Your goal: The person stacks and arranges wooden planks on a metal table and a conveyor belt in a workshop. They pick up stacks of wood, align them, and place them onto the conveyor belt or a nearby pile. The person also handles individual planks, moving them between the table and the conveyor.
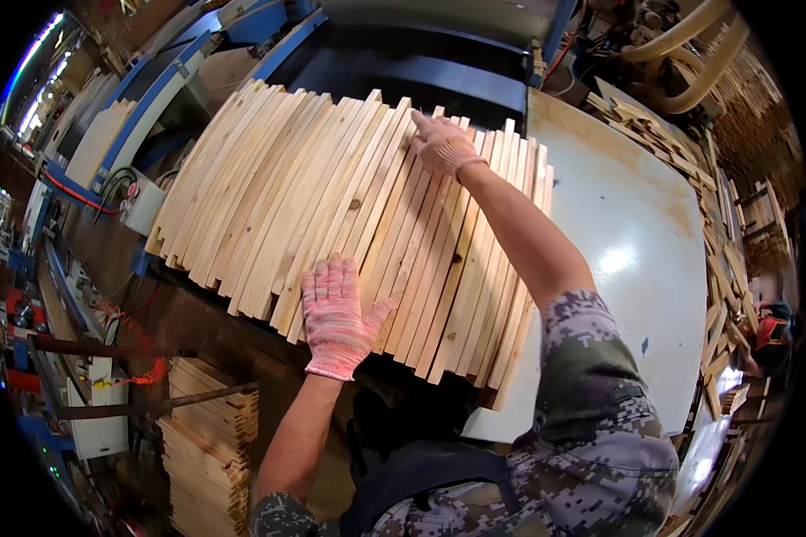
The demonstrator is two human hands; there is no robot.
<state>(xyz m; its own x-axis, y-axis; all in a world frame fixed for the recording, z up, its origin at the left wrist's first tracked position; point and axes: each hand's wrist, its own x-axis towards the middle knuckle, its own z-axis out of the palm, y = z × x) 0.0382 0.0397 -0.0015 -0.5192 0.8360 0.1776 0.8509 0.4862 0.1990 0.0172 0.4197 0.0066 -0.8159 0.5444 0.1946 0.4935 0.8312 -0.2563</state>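
Observation:
A wide row of pale wooden strips [278, 192] lies side by side in front of me, their ends uneven at both the near and far edges. My left hand [342, 313], in a pink-and-white knitted glove, rests flat over the near ends of several strips, fingers stretched out and thumb apart. Toward the far ends, my right hand [445, 145] in a similar glove reaches over the strips with its index finger extended. The undersides of its other fingers are hidden, but no strip shows lifted in it.
Beyond the strips is a dark machine bed [403, 76] with blue framing. A pale smooth tabletop [622, 215] adjoins on the right, with scattered wood offcuts [667, 148] past it. A tall stack of boards [206, 447] stands at lower left, near dark metal bars [152, 407].

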